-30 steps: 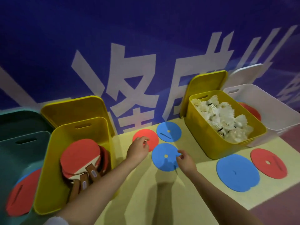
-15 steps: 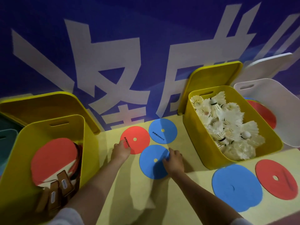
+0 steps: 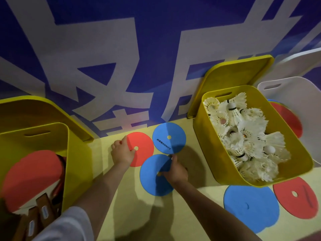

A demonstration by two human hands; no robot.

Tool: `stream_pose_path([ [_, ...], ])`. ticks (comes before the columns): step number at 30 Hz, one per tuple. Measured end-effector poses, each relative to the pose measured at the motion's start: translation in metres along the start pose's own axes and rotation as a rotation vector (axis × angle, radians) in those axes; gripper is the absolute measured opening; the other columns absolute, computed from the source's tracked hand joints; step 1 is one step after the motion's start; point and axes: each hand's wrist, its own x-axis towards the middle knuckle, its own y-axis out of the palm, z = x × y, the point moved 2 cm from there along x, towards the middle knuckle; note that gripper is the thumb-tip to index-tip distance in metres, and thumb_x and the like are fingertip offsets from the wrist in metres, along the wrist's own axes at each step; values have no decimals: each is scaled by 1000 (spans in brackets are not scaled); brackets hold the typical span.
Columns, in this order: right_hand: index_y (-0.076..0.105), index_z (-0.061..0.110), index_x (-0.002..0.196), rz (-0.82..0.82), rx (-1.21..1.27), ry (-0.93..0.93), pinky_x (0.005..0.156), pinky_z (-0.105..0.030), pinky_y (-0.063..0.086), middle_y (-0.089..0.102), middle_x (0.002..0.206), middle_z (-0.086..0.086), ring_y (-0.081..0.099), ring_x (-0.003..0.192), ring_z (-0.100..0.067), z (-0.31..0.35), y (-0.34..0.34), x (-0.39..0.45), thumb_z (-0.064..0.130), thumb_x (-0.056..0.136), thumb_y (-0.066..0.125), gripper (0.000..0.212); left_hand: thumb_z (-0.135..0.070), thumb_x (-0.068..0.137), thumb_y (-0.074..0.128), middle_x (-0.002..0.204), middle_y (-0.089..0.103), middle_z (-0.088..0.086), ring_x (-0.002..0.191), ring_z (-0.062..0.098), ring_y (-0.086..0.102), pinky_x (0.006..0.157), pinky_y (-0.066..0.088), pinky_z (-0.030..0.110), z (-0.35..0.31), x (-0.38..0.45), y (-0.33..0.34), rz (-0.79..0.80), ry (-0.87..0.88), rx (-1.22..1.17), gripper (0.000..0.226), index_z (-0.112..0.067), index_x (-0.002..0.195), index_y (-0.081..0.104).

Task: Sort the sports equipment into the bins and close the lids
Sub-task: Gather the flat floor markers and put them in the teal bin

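Three flat marker discs lie together on the yellow tabletop by the blue wall. My left hand point(image 3: 122, 152) grips the left edge of the red disc point(image 3: 143, 150), with the thumb lying on top near its centre hole. My right hand point(image 3: 175, 169) pinches the right edge of the near blue disc point(image 3: 152, 181), thumb on top. A second blue disc point(image 3: 169, 138) with black lettering lies untouched behind them. Further right lie a larger blue disc point(image 3: 251, 207) and a red disc point(image 3: 297, 197).
A yellow bin point(image 3: 206, 145) full of white shuttlecocks point(image 3: 243, 136) stands at the right, its lid point(image 3: 234, 72) leaning on the wall. Behind it a white bin point(image 3: 305, 101) holds discs. At the left, a yellow bin point(image 3: 76, 153) holds red paddles point(image 3: 29, 176).
The view has closed in on the discs. My left thumb has slid onto the red disc, and my right hand has closed on the near blue disc's right edge.
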Motion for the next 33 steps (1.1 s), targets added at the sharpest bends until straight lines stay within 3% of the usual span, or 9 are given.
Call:
stream_pose_path([
  [3, 22, 31, 139, -33, 14, -36, 90, -44, 49, 56, 126, 2, 59, 110, -26, -1, 2, -4, 47, 75, 67, 80, -27, 84, 69, 129, 41, 14, 118, 33, 42, 92, 47, 41, 2, -2, -4, -50, -56, -79, 70, -23, 144, 33],
  [6, 20, 30, 143, -38, 3, -49, 90, -41, 49, 56, 127, 2, 59, 111, -26, -1, 1, -6, 43, 79, 66, 80, -14, 88, 61, 127, 40, 14, 108, 35, 54, 86, 50, 41, 5, -6, -7, -4, -27, -184, 64, -22, 144, 33],
  [11, 32, 28, 140, -45, 54, -88, 85, -35, 50, 63, 120, 1, 61, 107, -26, -6, -6, -17, 29, 90, 54, 55, -11, 89, 57, 134, 51, 14, 116, 35, 53, 91, 45, 39, 9, -18, -15, 116, -41, -330, 65, -16, 147, 28],
  [15, 15, 27, 151, -51, 115, -68, 86, -37, 47, 61, 125, -4, 59, 111, -29, -16, -7, -35, 23, 97, 45, 62, -5, 91, 49, 129, 56, 10, 112, 30, 54, 85, 42, 32, 9, -36, -37, 139, -19, -437, 58, -20, 145, 32],
  [17, 16, 23, 151, -105, 165, -51, 87, -37, 46, 58, 129, -5, 57, 114, -30, -16, -8, -48, 18, 98, 43, 60, -3, 91, 45, 128, 57, 9, 108, 28, 55, 85, 43, 32, 8, -49, -51, 116, 9, -486, 58, -22, 144, 32],
  [21, 28, 20, 147, -243, 323, -55, 87, -37, 46, 60, 127, -9, 58, 112, -32, -5, -9, -76, 8, 94, 43, 56, -4, 95, 41, 119, 58, 2, 91, 15, 54, 65, 42, 27, 10, -71, -84, 77, 61, -553, 56, -29, 144, 29],
  [26, 40, 18, 141, -354, 613, -100, 96, -44, 47, 57, 128, -10, 55, 115, -31, 31, -14, -105, 4, 91, 47, 53, 1, 92, 43, 129, 51, 5, 114, 22, 50, 87, 37, 27, 27, -91, -139, -12, 216, -714, 60, -20, 146, 30],
  [33, 47, 27, 132, -462, 915, -211, 96, -44, 47, 51, 131, -1, 52, 114, -22, 104, -27, -158, 6, 91, 49, 46, 10, 86, 44, 125, 46, -2, 112, 14, 46, 87, 36, 21, 83, -118, -226, -153, 364, -914, 59, -15, 140, 40],
])
